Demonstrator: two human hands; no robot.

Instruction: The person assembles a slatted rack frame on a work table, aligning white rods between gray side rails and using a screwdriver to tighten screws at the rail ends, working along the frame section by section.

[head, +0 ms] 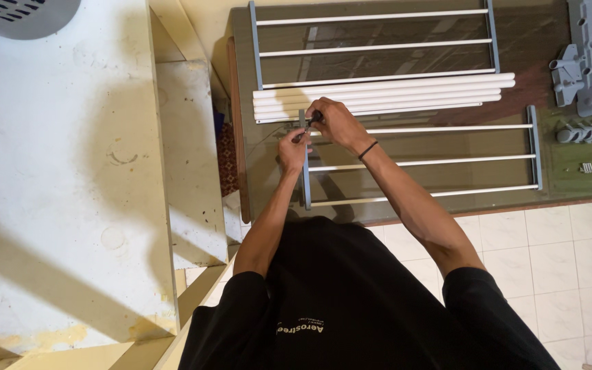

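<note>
My right hand point(337, 122) grips a small dark-handled screwdriver point(313, 120) whose tip points at the top corner of a grey side bar point(305, 179) of a drying-rack panel point(433, 162) with white rods. My left hand point(292, 149) pinches that same corner of the bar, just below the screwdriver. Both hands meet at the panel's left end on a dark glass table point(556, 34). A black band sits on my right wrist.
Several loose white tubes point(405, 92) lie just beyond my hands. A second rack panel point(371, 44) lies farther back. Grey plastic connectors point(584, 62) and small clips point(587, 131) sit at the table's right end. A grey basket point(22, 14) stands at top left, a white ledge point(56, 178) left.
</note>
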